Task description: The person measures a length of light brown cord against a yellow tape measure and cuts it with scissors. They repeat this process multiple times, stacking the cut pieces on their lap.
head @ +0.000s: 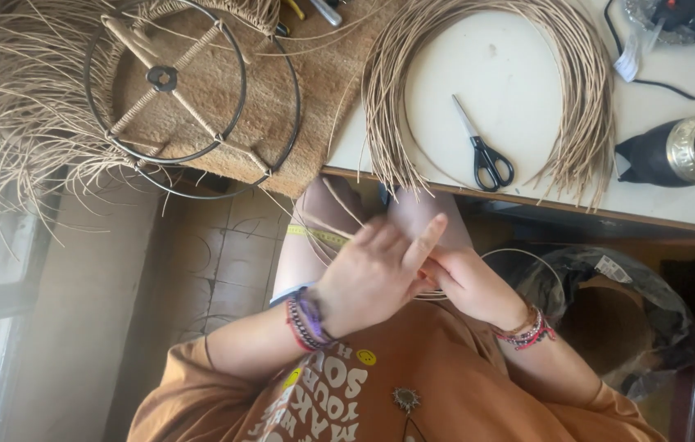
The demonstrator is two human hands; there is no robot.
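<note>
Below the table [691,209] edge, over the lap, both hands meet on thin rattan strands [332,229] — left hand [376,278] on top, fingers loosely extended, right hand [466,282] pinching beneath. Scissors [482,151] lie inside a rattan coil [585,106] above.

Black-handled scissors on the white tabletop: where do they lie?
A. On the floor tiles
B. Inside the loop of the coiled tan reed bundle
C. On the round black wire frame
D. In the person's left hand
B: the black-handled scissors lie flat on the white tabletop, ringed by the coiled tan reed bundle, apart from both hands.
</note>
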